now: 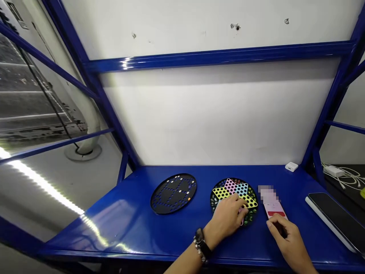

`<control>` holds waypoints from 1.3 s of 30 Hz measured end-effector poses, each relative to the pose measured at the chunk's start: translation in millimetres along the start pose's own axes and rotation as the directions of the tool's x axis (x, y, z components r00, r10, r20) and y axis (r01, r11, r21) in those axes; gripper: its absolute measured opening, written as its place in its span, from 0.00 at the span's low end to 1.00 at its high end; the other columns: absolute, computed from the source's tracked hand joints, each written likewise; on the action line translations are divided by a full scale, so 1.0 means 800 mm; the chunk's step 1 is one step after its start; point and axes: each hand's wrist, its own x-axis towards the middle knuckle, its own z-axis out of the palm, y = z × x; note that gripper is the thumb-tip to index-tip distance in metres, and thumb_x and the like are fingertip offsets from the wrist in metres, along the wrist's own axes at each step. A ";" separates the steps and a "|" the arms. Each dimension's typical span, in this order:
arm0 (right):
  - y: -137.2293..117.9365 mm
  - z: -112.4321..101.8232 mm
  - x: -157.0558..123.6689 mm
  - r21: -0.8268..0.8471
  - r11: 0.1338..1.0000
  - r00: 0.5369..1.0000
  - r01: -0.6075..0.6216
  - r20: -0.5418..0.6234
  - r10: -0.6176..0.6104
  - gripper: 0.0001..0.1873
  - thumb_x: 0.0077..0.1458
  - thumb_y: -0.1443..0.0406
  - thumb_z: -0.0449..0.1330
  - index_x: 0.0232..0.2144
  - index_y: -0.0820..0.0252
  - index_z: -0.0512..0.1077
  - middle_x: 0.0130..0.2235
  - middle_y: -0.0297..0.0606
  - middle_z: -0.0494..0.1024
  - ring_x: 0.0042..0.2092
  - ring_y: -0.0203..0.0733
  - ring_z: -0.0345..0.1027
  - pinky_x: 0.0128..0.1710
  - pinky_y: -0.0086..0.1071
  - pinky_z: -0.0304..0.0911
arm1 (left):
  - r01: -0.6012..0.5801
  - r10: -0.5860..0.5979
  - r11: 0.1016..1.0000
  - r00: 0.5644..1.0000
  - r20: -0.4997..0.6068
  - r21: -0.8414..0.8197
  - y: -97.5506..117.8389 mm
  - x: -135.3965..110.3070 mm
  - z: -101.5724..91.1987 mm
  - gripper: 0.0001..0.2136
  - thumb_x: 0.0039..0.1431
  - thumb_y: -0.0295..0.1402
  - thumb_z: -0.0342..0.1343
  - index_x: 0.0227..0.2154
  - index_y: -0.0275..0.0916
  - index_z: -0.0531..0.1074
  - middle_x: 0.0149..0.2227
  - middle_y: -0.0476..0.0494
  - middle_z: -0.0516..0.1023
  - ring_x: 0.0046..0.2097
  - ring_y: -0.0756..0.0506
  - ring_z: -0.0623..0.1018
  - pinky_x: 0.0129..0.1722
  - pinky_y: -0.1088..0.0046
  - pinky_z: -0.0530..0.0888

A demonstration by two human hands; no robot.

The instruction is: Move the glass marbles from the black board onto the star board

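My left hand [228, 213], with a dark watch and a beaded bracelet on its wrist, lies over the round Chinese checkers board [221, 193]. Its fingers are bent down onto the star, thumb and forefinger a little apart; no piece shows between them. The star has yellow, pink and light blue points, and marbles [251, 217] in green and other colours lie around it in the rim. My right hand [286, 236] is loosely curled at the near end of a phone [273, 205] with a lit pink screen. Its fingertips partly hide what is under them.
Left of the board lies a black oval tray-like lid [164, 196] with holes and a few small pale pieces. A dark-screened tablet-like device [339, 217] lies at the right. A small white case [291, 166] sits at the back; white cables [346, 177] lie beyond the blue frame [213, 57].
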 end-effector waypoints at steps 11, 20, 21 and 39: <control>-0.003 0.004 -0.001 0.020 1.000 1.000 -0.017 0.003 0.017 0.20 0.60 0.51 0.56 0.23 0.57 0.70 0.24 0.34 0.69 0.26 0.37 0.59 0.26 0.28 0.60 | 0.597 -0.601 0.776 0.798 -0.046 0.205 -0.180 -0.094 -0.071 0.12 0.65 0.39 0.45 0.37 0.42 0.72 0.40 0.44 0.79 0.41 0.42 0.78 0.34 0.70 0.68; -0.004 0.003 -0.001 0.008 1.000 1.000 -0.010 0.000 0.010 0.22 0.61 0.49 0.54 0.23 0.57 0.69 0.24 0.34 0.68 0.26 0.37 0.58 0.26 0.29 0.59 | 0.546 -0.548 0.834 0.836 0.008 0.081 -0.170 -0.096 -0.066 0.10 0.62 0.41 0.49 0.36 0.45 0.73 0.40 0.47 0.80 0.43 0.43 0.78 0.36 0.71 0.66; -0.004 0.003 -0.002 0.008 1.000 1.000 -0.012 0.000 0.012 0.22 0.61 0.49 0.54 0.24 0.57 0.70 0.24 0.34 0.69 0.26 0.37 0.59 0.26 0.29 0.60 | 0.547 -0.550 0.833 0.835 0.014 0.078 -0.172 -0.095 -0.065 0.10 0.61 0.41 0.50 0.35 0.44 0.73 0.39 0.47 0.80 0.42 0.43 0.78 0.35 0.72 0.66; 0.003 0.004 0.001 0.023 1.000 1.000 0.011 -0.009 -0.011 0.20 0.60 0.51 0.56 0.24 0.58 0.71 0.24 0.34 0.71 0.26 0.37 0.62 0.26 0.28 0.60 | 0.075 -0.073 0.971 0.997 0.018 -0.227 0.031 0.015 0.015 0.03 0.59 0.34 0.59 0.35 0.46 0.78 0.38 0.51 0.82 0.42 0.46 0.77 0.42 0.71 0.70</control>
